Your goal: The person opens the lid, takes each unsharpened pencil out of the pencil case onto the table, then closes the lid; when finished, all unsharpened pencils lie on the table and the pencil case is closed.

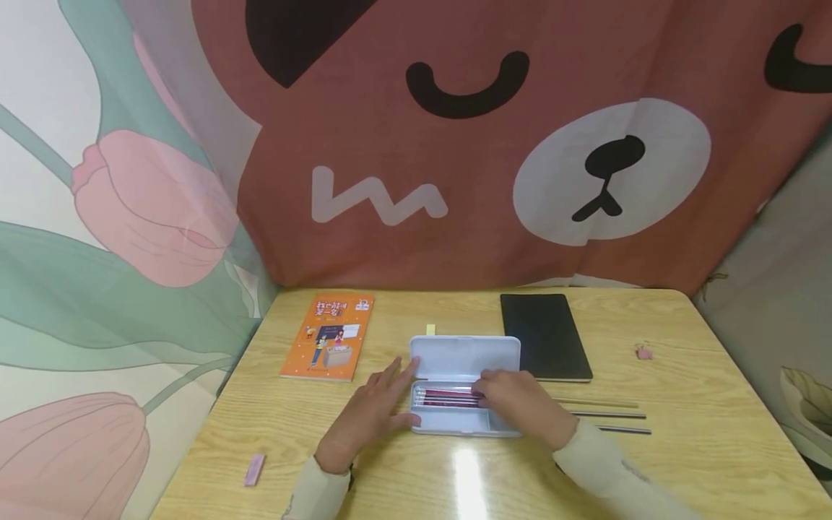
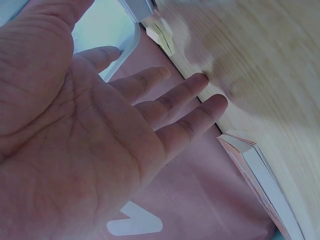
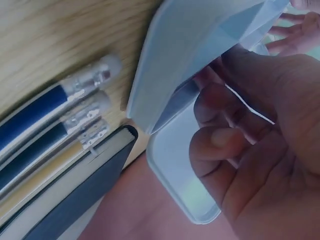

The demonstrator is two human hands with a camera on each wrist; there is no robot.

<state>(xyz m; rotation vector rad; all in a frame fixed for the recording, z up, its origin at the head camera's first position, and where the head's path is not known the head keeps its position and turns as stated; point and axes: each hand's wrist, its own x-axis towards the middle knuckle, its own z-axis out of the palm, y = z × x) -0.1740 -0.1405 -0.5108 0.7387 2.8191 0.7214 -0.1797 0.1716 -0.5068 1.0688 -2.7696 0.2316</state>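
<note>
A pale blue pencil case [image 1: 448,421] lies with its lid [image 1: 464,356] raised at the back. Several pink and dark pencils [image 1: 448,398] rest in its rear compartment, their eraser ends to the left. My left hand [image 1: 373,412] is spread at the case's left side, thumb at the front corner and index finger by the lid; its palm and straight fingers show in the left wrist view. My right hand [image 1: 516,401] reaches into the right part of the case, fingers curled at the pencils' other ends, which it hides. Thumb and index finger [image 3: 212,100] dip inside the case.
Three loose pencils [image 1: 614,415] lie right of the case, near a black notebook [image 1: 549,336]. An orange book [image 1: 331,336] lies back left. A purple eraser [image 1: 254,469] is front left, a pink binder clip [image 1: 643,352] far right. Yellow sticky notes [image 1: 431,329] show behind the lid.
</note>
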